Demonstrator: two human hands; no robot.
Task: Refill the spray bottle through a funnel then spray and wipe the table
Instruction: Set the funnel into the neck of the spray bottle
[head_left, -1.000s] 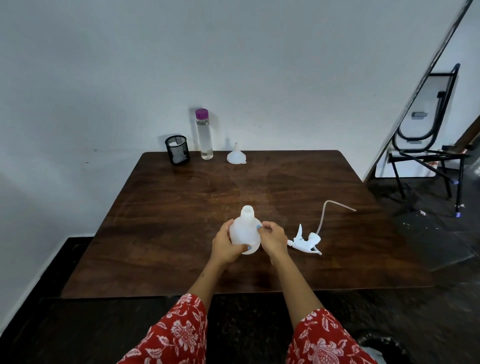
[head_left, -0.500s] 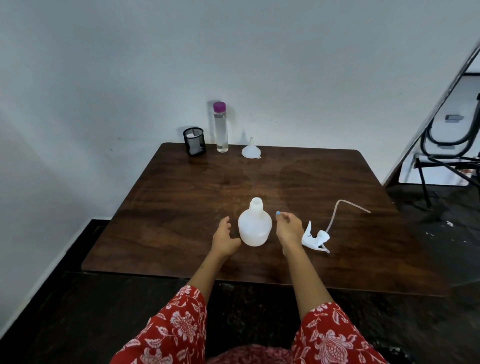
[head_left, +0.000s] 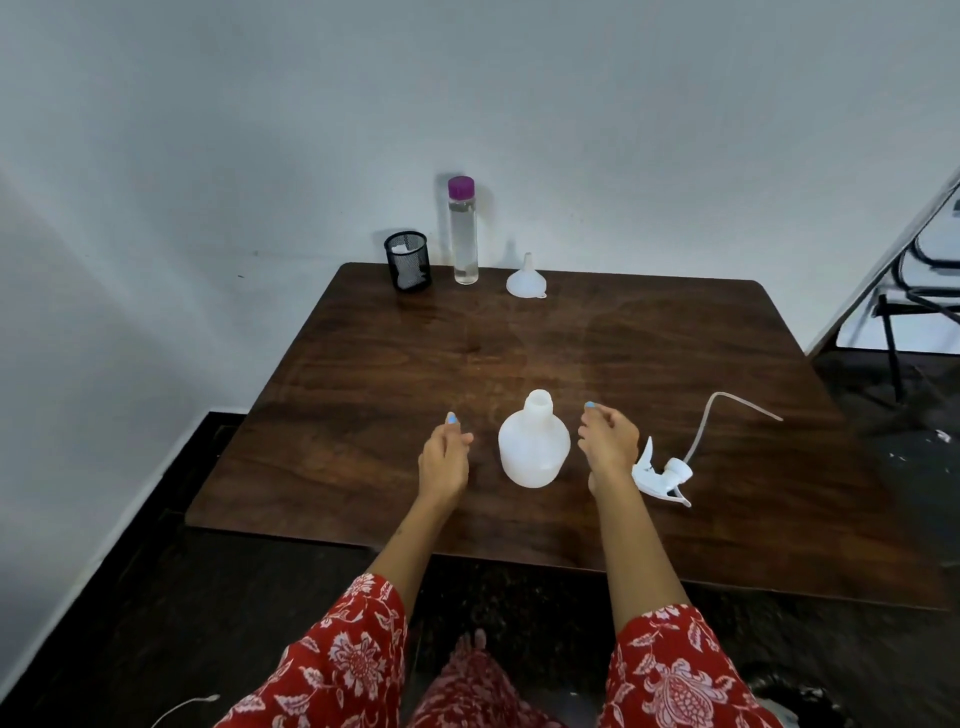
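table: dark brown wood, pushed up against a pale wall along its far edge
spray bottle: white plastic, standing upright near the middle of the front half of the table, neck open with no cap on, sitting right between the two hands
left hand: just to the left of the bottle, not touching it, fingers loosely curled and half open, holding nothing, blue nail polish showing
right hand: just to the right of the bottle, also off it, fingers loosely bent, nothing gripped, sort of hanging a bit above the tabletop
spray head: white trigger top lying on its side near the front right part of the table, just beside the right wrist, thin dip tube curving off toward the right edge
funnel: small white one, sitting wide end down with spout pointing up, close to the far edge, well apart from the bottle
water bottle: tall clear one with a purple cap, upright at the far edge, left of the funnel, clear liquid inside nearly to the top
mesh cup: black wire pen holder at the far left corner, just beside the tall bottle, something white inside, can't tell what
sleeves: red with white floral print, both forearms bare from there up
chair: black metal frame off to the right past the table, only partly in view
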